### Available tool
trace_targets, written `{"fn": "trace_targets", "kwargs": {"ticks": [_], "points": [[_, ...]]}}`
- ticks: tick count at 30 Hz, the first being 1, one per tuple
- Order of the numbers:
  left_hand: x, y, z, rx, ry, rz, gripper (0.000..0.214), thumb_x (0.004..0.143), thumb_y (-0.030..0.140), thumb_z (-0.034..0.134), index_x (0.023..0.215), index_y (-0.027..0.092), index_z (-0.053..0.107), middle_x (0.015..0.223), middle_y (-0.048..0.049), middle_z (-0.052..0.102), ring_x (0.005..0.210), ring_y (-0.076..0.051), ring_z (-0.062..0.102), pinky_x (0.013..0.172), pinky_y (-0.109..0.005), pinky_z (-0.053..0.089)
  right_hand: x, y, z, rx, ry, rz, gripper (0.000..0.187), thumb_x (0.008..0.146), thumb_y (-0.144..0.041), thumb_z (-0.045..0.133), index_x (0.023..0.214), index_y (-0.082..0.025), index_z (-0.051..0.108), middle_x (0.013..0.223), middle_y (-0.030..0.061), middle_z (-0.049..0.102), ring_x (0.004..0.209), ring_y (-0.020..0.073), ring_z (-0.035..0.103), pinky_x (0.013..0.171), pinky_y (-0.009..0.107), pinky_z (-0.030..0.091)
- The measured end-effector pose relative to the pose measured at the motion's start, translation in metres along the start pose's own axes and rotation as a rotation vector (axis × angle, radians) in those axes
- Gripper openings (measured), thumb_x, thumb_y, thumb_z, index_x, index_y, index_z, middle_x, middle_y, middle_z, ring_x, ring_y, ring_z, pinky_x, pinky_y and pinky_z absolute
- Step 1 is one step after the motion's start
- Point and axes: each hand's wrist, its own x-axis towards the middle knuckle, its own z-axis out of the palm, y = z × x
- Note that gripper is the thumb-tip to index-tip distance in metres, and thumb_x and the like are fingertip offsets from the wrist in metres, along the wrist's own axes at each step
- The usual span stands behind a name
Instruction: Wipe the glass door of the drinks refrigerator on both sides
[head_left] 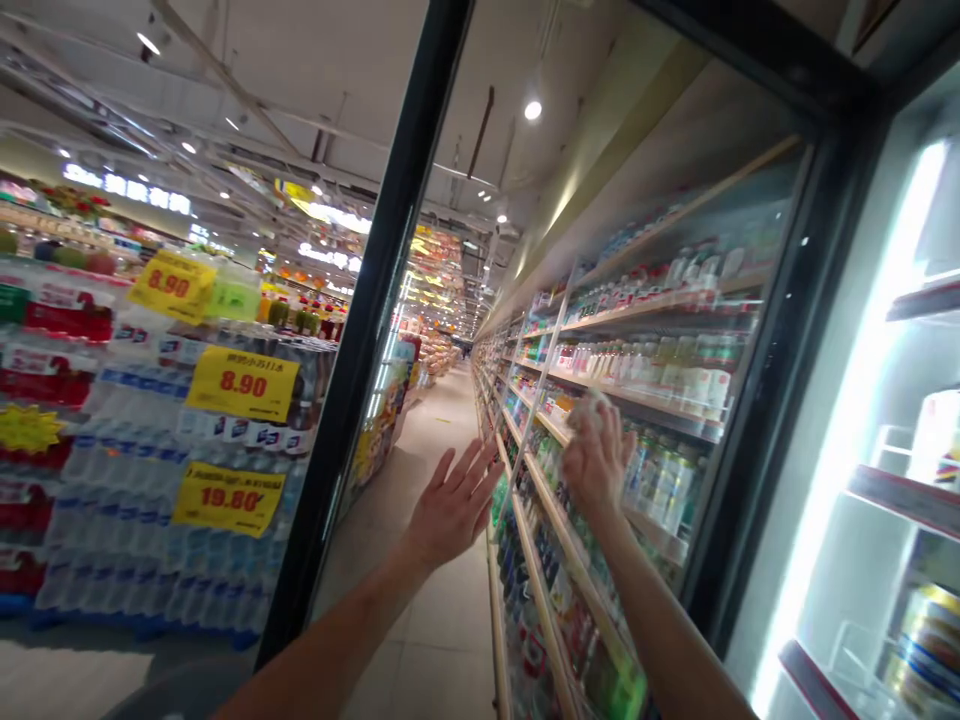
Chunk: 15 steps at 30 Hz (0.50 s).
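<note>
A glass cooler door (375, 300) with a dark frame stands open in front of me, and shelves of drinks show in its pane. My left hand (454, 505) is raised at the pane's lower middle, fingers stretched out and holding nothing. It looks laid flat on the glass, though contact is hard to confirm. Further right, my right hand (598, 470) is up against the pane with its fingers bent round a crumpled whitish cloth (591, 408). Motion blurs this hand and the cloth slightly.
At right is the lit cooler interior, with a shelf edge (907, 500) and golden cans (926, 640). Stacked packs of water bottles (120, 500) with yellow price signs (244, 383) stand to the left. A tiled aisle floor (435, 640) runs away behind the glass.
</note>
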Motion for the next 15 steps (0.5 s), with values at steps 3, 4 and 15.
{"fn": "trace_targets", "kwargs": {"ticks": [3,4,15], "points": [[0.0,0.002,-0.002,0.006,0.0,0.0,0.045,0.086,0.029,0.046,0.131,0.02,0.046,0.142,-0.006,0.041,0.139,-0.021,0.021,0.115,-0.042,0.012,0.003,0.057,-0.014,-0.043,0.107,0.48,0.051,0.084,-0.026,0.035,0.134,-0.017,0.042,0.141,0.0186,0.038,0.133,0.0318,0.033,0.102,0.064,0.023],[0.001,0.003,-0.002,0.01,0.0,0.001,0.046,0.086,0.029,0.046,0.131,0.02,0.045,0.142,-0.006,0.04,0.139,-0.021,0.02,0.115,-0.042,0.012,0.004,0.069,-0.017,-0.048,0.146,0.613,0.053,0.083,-0.025,0.035,0.135,-0.015,0.04,0.142,0.0199,0.037,0.132,0.0329,0.033,0.1,0.064,0.025],[0.004,0.001,0.0,0.004,0.015,0.006,0.045,0.085,0.028,0.049,0.129,0.019,0.047,0.141,-0.0071,0.042,0.14,-0.021,0.017,0.115,-0.042,0.013,0.004,-0.018,0.01,0.046,-0.01,-0.17,0.043,0.084,-0.026,0.042,0.127,-0.027,0.049,0.14,0.0076,0.044,0.135,0.0235,0.03,0.109,0.052,0.018]]}}
